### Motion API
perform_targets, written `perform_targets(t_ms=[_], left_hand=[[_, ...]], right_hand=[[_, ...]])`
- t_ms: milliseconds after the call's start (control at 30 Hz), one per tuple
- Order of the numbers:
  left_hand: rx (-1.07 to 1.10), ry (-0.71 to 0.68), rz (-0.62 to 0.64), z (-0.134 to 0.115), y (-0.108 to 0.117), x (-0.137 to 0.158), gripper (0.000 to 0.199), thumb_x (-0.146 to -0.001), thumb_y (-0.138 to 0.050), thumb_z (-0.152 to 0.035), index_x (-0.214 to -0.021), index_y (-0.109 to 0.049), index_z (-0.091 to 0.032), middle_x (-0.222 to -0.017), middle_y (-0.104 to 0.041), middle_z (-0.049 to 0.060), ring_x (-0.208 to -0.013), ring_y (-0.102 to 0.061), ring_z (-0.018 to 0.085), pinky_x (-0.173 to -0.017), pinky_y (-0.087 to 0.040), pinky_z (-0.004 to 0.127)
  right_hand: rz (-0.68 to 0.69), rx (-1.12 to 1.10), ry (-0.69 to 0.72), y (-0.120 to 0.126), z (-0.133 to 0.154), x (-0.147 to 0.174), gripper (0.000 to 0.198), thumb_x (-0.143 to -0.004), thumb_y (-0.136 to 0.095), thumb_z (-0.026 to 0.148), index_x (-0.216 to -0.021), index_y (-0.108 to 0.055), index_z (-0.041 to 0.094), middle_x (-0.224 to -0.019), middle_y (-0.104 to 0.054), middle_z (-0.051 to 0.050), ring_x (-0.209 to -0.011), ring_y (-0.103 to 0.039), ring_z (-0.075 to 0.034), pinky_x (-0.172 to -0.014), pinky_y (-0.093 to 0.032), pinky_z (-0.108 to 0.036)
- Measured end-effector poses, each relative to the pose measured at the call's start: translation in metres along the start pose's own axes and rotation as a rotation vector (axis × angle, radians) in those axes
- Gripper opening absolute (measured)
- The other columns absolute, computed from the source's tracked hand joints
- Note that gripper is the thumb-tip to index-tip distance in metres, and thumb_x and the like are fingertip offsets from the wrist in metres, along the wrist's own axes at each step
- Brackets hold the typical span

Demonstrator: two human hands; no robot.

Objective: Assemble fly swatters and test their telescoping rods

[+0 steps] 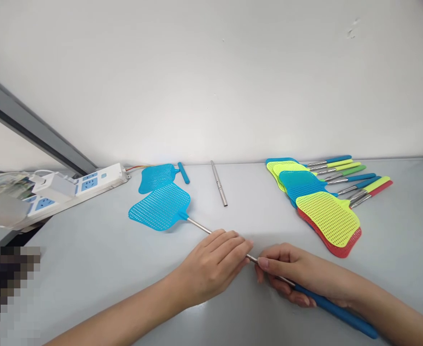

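Both of my hands hold one fly swatter, its blue mesh head (160, 207) to the left and its blue grip (341, 311) to the lower right. My left hand (218, 263) wraps over the thin metal rod (199, 225) near its middle. Farther along the rod, my right hand (286, 271) pinches it between thumb and fingers just above the grip. Beyond the swatter head lies a loose blue mesh head (156, 178), with a short blue grip (183, 173) beside it. A separate metal rod (219, 185) rests behind my left hand.
On the right lies a pile of fly swatters with yellow (328, 218), blue and red heads, their handles pointing right. At the left edge a white power strip (105, 179) holds plugs and cables. A white wall (211, 86) backs the grey table (125, 278).
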State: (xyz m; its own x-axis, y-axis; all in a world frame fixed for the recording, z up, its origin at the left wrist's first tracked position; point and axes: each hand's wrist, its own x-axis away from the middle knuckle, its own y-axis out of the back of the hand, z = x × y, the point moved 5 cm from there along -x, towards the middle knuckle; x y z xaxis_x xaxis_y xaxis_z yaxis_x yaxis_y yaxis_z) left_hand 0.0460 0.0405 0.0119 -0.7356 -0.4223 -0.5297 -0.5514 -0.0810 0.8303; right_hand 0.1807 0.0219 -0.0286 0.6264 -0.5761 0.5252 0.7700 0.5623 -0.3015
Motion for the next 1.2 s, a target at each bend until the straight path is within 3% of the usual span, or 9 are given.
perform_targets(t_ms=[200,467,833,1067,1200], left_hand=[[0.046,0.009,0.015,0.002,-0.001,0.000,0.033,-0.077,-0.052,-0.013,-0.110,-0.043,-0.010,-0.094,-0.059,0.007,-0.092,-0.051,0.017,-0.080,-0.044,0.032],[0.072,-0.027,0.142,0.000,-0.007,0.001,0.033,-0.078,-0.046,-0.007,-0.111,-0.044,-0.011,-0.094,-0.058,0.007,-0.090,-0.050,0.016,-0.081,-0.043,0.031],[-0.012,-0.021,0.127,-0.002,-0.005,-0.003,0.019,-0.083,-0.045,-0.023,-0.099,-0.049,-0.013,-0.069,-0.056,0.001,-0.062,-0.051,0.011,-0.057,-0.043,0.024],[-0.173,-0.157,0.055,-0.010,-0.002,-0.001,0.018,-0.082,-0.048,-0.030,-0.074,-0.051,-0.014,-0.052,-0.044,-0.005,-0.047,-0.041,0.008,-0.043,-0.031,0.022],[-0.223,-0.209,-0.006,-0.012,0.003,-0.001,0.018,-0.080,-0.051,-0.030,-0.074,-0.052,-0.014,-0.051,-0.044,-0.005,-0.046,-0.040,0.007,-0.042,-0.028,0.022]], right_hand=[[-0.005,0.006,-0.008,0.001,-0.002,0.000,0.030,-0.082,-0.042,0.043,-0.077,-0.051,0.015,-0.046,-0.037,0.007,-0.031,-0.031,-0.002,-0.028,-0.022,-0.011],[-0.021,0.044,-0.026,0.002,-0.003,-0.002,0.030,-0.083,-0.041,0.044,-0.078,-0.051,0.015,-0.048,-0.038,0.007,-0.031,-0.031,-0.002,-0.027,-0.022,-0.011],[0.031,0.092,-0.016,-0.001,-0.002,-0.001,0.029,-0.083,-0.041,0.042,-0.076,-0.051,0.015,-0.046,-0.037,0.007,-0.030,-0.032,-0.002,-0.027,-0.024,-0.011],[0.077,0.110,-0.095,-0.005,-0.001,0.002,0.031,-0.082,-0.042,0.042,-0.070,-0.051,0.014,-0.046,-0.037,0.007,-0.030,-0.032,-0.002,-0.026,-0.023,-0.010],[0.097,0.107,-0.084,-0.007,0.001,0.003,0.032,-0.082,-0.042,0.042,-0.071,-0.052,0.014,-0.046,-0.038,0.007,-0.030,-0.032,-0.002,-0.026,-0.024,-0.010]])
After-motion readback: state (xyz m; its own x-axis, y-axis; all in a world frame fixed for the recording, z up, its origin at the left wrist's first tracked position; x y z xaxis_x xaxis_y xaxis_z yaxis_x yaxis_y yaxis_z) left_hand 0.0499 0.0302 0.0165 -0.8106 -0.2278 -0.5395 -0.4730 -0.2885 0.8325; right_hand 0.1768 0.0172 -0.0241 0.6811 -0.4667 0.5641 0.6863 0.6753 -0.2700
